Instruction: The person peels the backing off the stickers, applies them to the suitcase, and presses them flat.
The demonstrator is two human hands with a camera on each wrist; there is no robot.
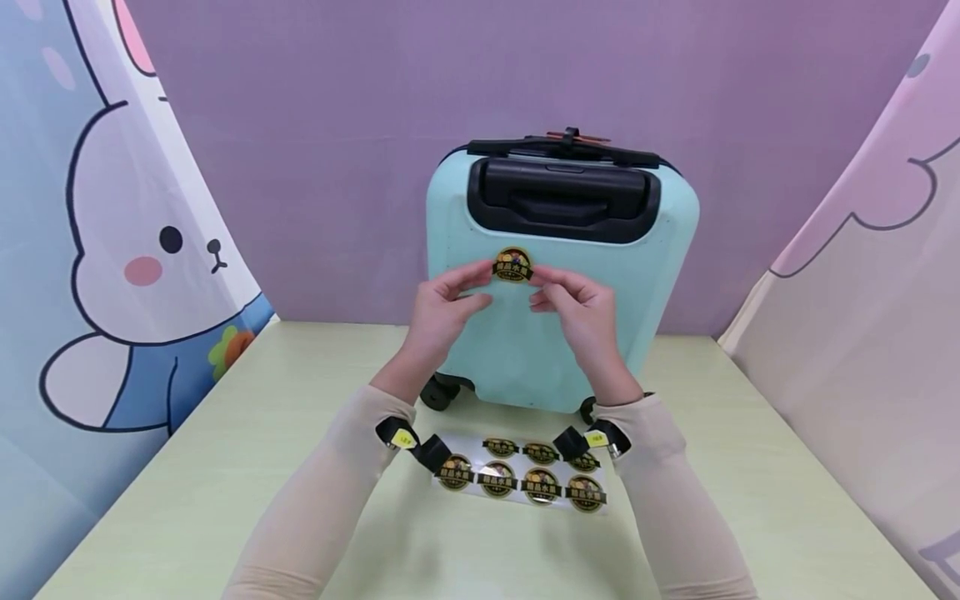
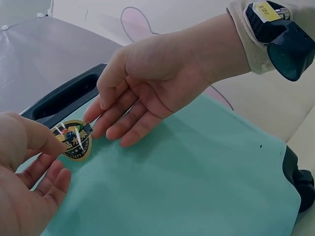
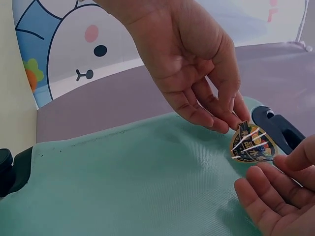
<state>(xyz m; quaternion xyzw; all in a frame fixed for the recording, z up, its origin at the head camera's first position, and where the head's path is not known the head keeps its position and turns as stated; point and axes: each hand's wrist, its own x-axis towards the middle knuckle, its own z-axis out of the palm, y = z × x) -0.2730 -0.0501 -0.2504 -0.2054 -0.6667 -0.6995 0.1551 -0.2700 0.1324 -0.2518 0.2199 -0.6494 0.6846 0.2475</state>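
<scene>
Between my two hands is a round black-and-gold fruit sticker (image 1: 513, 264), right at the face of the mint suitcase (image 1: 525, 333), just below its black handle recess. My left hand (image 1: 442, 308) holds the sticker's left edge at its fingertips, the thumb lower down. On the opposite side my right hand (image 1: 585, 312) holds the right edge at its fingertips. Glare streaks cross the sticker (image 3: 253, 142) in the right wrist view. In the left wrist view the left fingers overlap part of the sticker (image 2: 76, 140).
A sheet of matching stickers (image 1: 517, 475) lies on the pale table (image 1: 300, 400), partly behind the wrist cameras. The suitcase stands upright on its wheels (image 1: 440, 392) before a purple backdrop (image 1: 300, 167). A rabbit-printed curtain (image 1: 150, 233) hangs at left, a pink-and-white one (image 1: 862, 250) at right.
</scene>
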